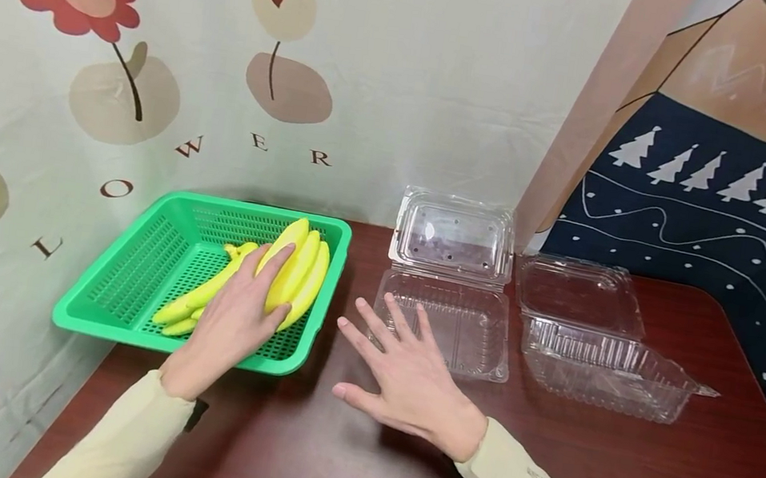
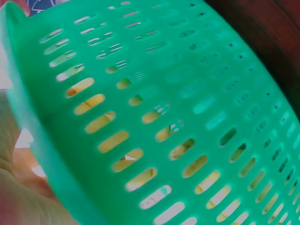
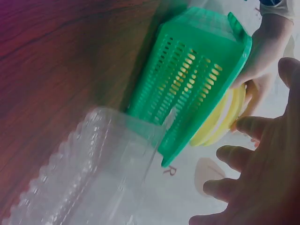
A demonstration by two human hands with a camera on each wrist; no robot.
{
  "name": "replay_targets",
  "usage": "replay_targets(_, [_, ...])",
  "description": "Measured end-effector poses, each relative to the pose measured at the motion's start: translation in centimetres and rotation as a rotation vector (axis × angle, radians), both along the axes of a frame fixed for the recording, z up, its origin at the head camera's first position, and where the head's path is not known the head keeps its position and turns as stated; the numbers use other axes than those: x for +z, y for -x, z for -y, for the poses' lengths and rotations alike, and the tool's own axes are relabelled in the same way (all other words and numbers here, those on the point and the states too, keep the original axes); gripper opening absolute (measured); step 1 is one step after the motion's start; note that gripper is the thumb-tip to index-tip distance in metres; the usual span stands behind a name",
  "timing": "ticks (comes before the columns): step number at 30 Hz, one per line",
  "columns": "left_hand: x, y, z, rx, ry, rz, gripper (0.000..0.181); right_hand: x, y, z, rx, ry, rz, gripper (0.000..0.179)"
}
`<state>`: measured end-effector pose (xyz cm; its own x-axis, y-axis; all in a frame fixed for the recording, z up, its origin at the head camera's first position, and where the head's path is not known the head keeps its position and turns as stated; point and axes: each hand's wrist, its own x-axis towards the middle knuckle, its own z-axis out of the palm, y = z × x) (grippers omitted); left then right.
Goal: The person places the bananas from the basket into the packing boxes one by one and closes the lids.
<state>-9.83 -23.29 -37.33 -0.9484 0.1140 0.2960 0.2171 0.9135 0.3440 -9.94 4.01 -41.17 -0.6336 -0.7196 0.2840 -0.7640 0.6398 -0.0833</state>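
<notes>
My left hand (image 1: pixel 238 317) grips a bunch of yellow bananas (image 1: pixel 305 277) at the right side of a green plastic basket (image 1: pixel 123 335), thumb and fingers on either side of the fruit. More bananas (image 1: pixel 188 306) lie beside that hand inside the basket. Through the slots of the basket wall (image 2: pixel 117 183), the left wrist view shows patches of yellow. My right hand (image 1: pixel 411 380) hovers with spread fingers, holding nothing, just in front of an open clear plastic box (image 1: pixel 475 340). In the right wrist view the bananas (image 3: pixel 218 122) rise past the basket's rim.
To the right stands a second open clear box (image 1: pixel 605 373), its lid (image 1: pixel 582 297) tilted back. The first box's lid (image 1: pixel 454 236) stands up toward the patterned wall cloth (image 1: pixel 391 70). Everything is on a dark reddish wooden table (image 1: pixel 299 438).
</notes>
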Motion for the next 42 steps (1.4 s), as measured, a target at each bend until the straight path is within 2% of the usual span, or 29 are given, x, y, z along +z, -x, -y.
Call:
replay_targets(8, [0.9,-0.1,-0.7,-0.084,-0.005,-0.211,0.086,0.3,-0.1,-3.3,-0.067,0.006,-0.013,0.078])
replay_targets(17, [1.8,0.3,-2.2,-0.192,-0.013,-0.336,0.087,0.0,-0.2,-6.9,-0.145,0.016,-0.011,0.077])
replay_targets(27, [2.3,0.7,-4.9,-0.293,-0.004,-0.353,0.086,-0.8,-0.9,-9.7,-0.200,0.009,-0.012,0.076])
replay_targets(33, [2.2,1.0,-6.9,-0.357,0.013,-0.353,0.093,-1.3,-1.6,-11.0,-0.219,0.014,0.005,0.075])
replay_targets(42, [1.4,1.2,-10.3,-0.445,0.024,-0.332,0.091,-2.0,-2.5,-12.8,-0.234,0.027,0.060,0.074])
